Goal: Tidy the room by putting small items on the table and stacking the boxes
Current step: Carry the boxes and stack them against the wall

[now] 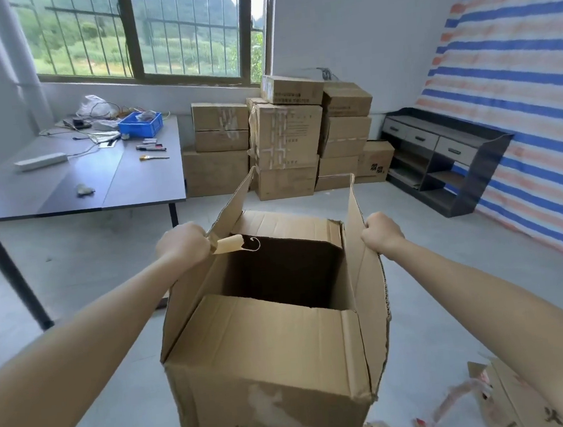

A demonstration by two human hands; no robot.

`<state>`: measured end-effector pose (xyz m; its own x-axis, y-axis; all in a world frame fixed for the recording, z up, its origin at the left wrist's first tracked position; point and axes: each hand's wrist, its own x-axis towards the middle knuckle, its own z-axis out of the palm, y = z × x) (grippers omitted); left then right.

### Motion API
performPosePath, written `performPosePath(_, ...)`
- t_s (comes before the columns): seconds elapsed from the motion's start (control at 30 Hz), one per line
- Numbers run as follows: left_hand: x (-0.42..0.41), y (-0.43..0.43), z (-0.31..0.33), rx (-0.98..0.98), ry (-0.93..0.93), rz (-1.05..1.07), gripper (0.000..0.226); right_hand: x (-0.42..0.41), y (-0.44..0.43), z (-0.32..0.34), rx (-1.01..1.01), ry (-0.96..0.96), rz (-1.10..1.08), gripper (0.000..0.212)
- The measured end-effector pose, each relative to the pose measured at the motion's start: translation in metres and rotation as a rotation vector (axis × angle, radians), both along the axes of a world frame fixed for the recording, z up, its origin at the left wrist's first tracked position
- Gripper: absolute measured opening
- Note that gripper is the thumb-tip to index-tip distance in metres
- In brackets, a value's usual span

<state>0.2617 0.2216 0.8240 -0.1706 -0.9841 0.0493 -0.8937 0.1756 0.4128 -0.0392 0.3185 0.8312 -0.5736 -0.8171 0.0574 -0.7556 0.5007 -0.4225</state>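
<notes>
Open box [284, 333], centre frame, looks light.
My left hand [183, 243] and right hand [381, 233] clamp its floppy flaps [354, 213]; stiffer walls [230, 407] seem safer.

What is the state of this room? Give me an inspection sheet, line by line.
Surface: dark table under the window, partly bare.
Job's things: open box with its flaps up, nothing seen inside; stack of shut boxes against the wall; markers on the table.
Clutter: blue bin, power strip and crumpled wad on the table; cardboard scraps on the floor, lower right.
Grippers: left hand grips the box's left flap; right hand grips its right flap.
Cables: tangled wires at the table's far end.
Surroundings: barred window, dark shelf, striped tarp on the right wall.
</notes>
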Motion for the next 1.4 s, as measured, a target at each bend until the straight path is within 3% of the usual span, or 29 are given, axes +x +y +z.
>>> performPosePath(0.1,-0.057,-0.05,-0.001,0.011,-0.051,-0.03,0.018,-0.047,-0.042,-0.015,0.038,-0.032,-0.015,0.031)
performPosePath(0.2,-0.107,-0.097,-0.009,0.036,-0.065,-0.055,0.02,-0.092,-0.084,-0.028,0.085,-0.057,-0.019,0.013)
performPosePath(0.37,-0.161,-0.158,-0.029,0.097,-0.089,-0.048,0.022,-0.146,-0.151,-0.042,0.138,-0.06,0.032,0.04)
performPosePath(0.63,-0.204,-0.267,-0.037,0.139,-0.03,-0.048,0.017,-0.209,-0.266,-0.045,0.169,-0.023,0.05,0.028)
performPosePath(0.93,-0.255,-0.464,-0.035,0.136,0.08,-0.147,0.014,-0.271,-0.433,-0.028,0.278,0.138,0.076,0.015)
performPosePath(1.07,-0.281,-0.548,-0.034,0.125,0.096,-0.174,0.014,-0.284,-0.502,-0.028,0.329,0.347,0.315,0.033)
performPosePath(1.23,-0.311,-0.629,-0.03,0.121,0.041,-0.225,0.027,-0.316,-0.561,-0.05,0.545,0.498,0.557,0.028)
performPosePath(1.4,-0.364,-0.708,-0.024,0.041,-0.132,-0.299,0.039,-0.36,-0.645,-0.06,0.553,0.698,0.712,0.025)
